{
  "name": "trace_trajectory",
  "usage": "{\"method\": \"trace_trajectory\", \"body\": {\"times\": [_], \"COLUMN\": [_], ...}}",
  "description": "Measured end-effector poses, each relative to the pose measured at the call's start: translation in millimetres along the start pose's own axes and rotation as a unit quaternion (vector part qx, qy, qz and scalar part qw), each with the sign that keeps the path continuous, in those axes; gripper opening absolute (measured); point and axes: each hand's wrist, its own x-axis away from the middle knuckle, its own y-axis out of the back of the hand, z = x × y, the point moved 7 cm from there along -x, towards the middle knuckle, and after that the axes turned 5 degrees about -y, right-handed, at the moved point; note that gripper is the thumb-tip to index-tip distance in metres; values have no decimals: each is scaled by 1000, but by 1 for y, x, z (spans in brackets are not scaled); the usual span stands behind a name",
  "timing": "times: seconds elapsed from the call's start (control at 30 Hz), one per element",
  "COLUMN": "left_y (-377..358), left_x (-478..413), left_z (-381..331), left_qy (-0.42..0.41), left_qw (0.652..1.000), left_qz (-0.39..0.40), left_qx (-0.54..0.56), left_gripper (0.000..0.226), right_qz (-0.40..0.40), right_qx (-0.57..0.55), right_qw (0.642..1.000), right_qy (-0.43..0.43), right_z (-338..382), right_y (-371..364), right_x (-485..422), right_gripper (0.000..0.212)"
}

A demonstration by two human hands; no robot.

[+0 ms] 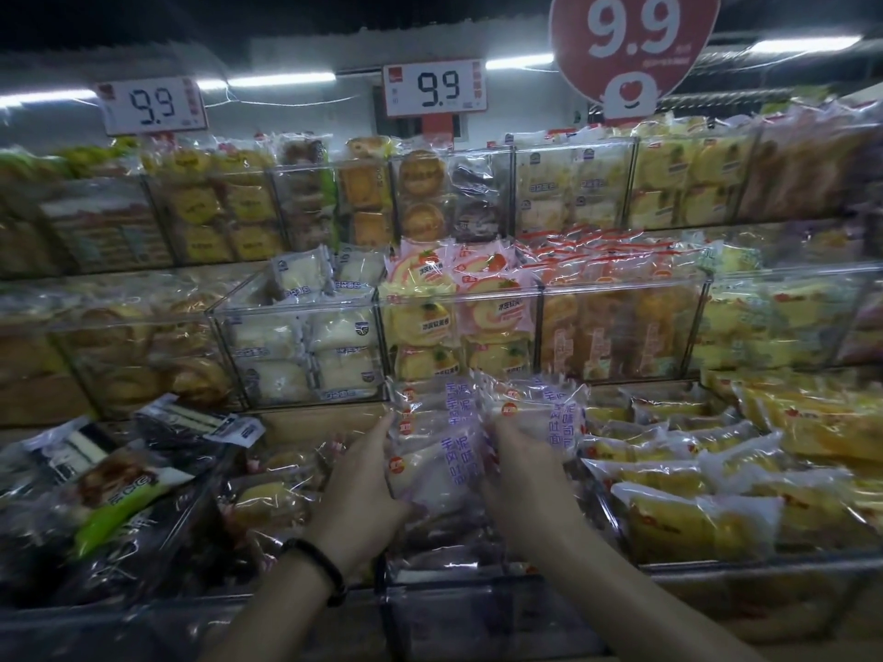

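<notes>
- Nearest to the lens are two bare forearms, the left one wearing a black wristband (317,563). Both reach up toward the roll-cake bin (461,303), the clear box of pink and yellow rolls that I use as my marker.
- Directly below that bin, the left hand (363,484) is clenched round the left edge of a bundle of purple-lettered packets (437,470), with its fingers curled in behind the wrappers.
- Also below the roll-cake bin, just to the right, the right hand (523,475) grasps a second lot of the same packets and holds it a little higher. Its fingertips are buried among the wrappers, so I read the hold from the bent knuckles.
- Both lots stand on edge in the air and touch each other. Their tops overlap the lower front of the roll-cake bin.
- Further below the bin, under the hands, the front compartment (478,609) holds dim, blurred wrappers whose kind I cannot tell.
- Below and right of the bin lie rows of yellow packets (693,480). Below and left of it is a heap of dark-wrapped packets (119,494).
- My judgement is that this is about midway. The packets are gathered and squared between the hands, but they have not yet been set down in the compartment and let go.
</notes>
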Motion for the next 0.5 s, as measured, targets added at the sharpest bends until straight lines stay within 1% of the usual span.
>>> {"method": "trace_trajectory", "body": {"times": [0.07, 0.13, 0.17, 0.2, 0.27, 0.3, 0.33, 0.37, 0.43, 0.5], "left_y": [2, 2, 2, 1, 3, 6, 10, 14, 18, 18], "left_x": [-6, -12, -14, -16, -18, -18, -19, -18, -17, -16], "left_z": [-4, -6, -5, -5, -1, 0, 3, 6, 14, 15], "left_qy": [-11, -27, -32, -36, -32, -22, -6, 14, 52, 58], "left_qw": [1000, 999, 998, 997, 995, 995, 996, 997, 996, 996], "left_qz": [-2, 8, 15, 26, 53, 63, 68, 67, 52, 31], "left_qx": [-23, -42, -51, -62, -77, -77, -60, -18, 57, 59], "left_gripper": [104, 107, 109, 112, 119, 122, 121, 117, 100, 92], "right_qz": [-4, 9, 17, 24, 35, 38, 40, 40, 38, 36], "right_qx": [-1, -10, -19, -26, -33, -38, -48, -63, -81, -76], "right_qw": [1000, 1000, 999, 999, 997, 996, 995, 994, 993, 994], "right_qy": [0, -16, -26, -37, -61, -72, -79, -82, -80, -73], "right_z": [-4, -8, -10, -12, -17, -19, -21, -22, -21, -21], "right_y": [-6, -12, -14, -15, -12, -9, -8, -7, -8, -10], "right_x": [-1, -1, -1, -2, -6, -7, -8, -8, -7, -5], "right_gripper": [67, 83, 84, 77, 40, 28, 23, 21, 20, 26]}}
